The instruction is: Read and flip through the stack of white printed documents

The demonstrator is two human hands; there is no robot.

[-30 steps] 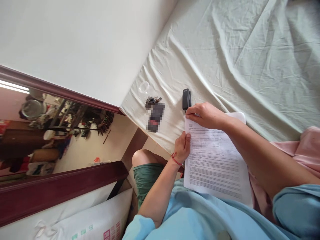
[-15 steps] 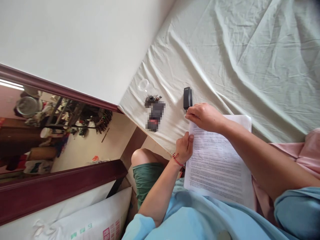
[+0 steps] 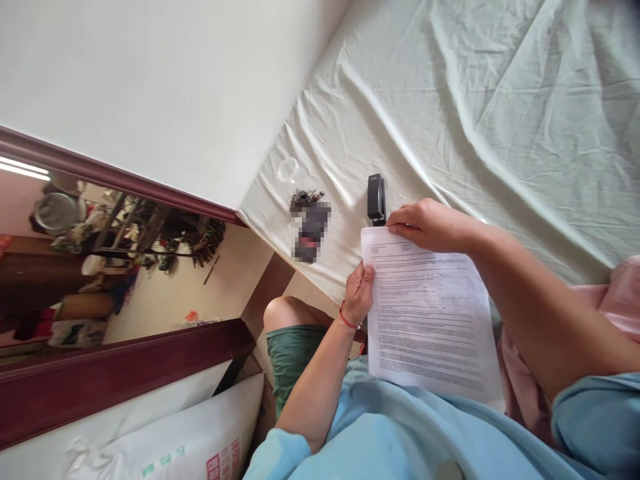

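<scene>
Holding the printed paper [image 3: 425, 333] by its left edge, the left hand [image 3: 359, 293] is clamped on it, thumb laid on the printed face and the other fingers curled round behind. A red bracelet [image 3: 349, 318] circles that wrist. The paper lies to the right of the left hand and below the right hand, its lines of small print too fine to read, its lower end against the blue shirt [image 3: 380, 440]. Whether it is one sheet or several cannot be told.

The right hand [image 3: 433, 225] reaches in from the right, palm down, with thumb and fingers drawn together in a pinch on the top edge of the paper; its forearm crosses the upper right corner and hides part of it. Just beyond the right fingertips, a black stapler [image 3: 375, 197] lies on the pale green sheet [image 3: 500, 133], its near end close to the paper's top edge.

Farther out, beyond the left hand and to its left, a dark pixelated object [image 3: 311, 232] rests on the same sheet. Touching its far end is a tangle of small dark items [image 3: 304, 199], and past that sits a clear container [image 3: 288, 171]. Pink fabric [image 3: 617, 300] lies beside the right forearm. Below and left of the left hand are green shorts [image 3: 295, 360] and a white sack [image 3: 200, 427].
</scene>
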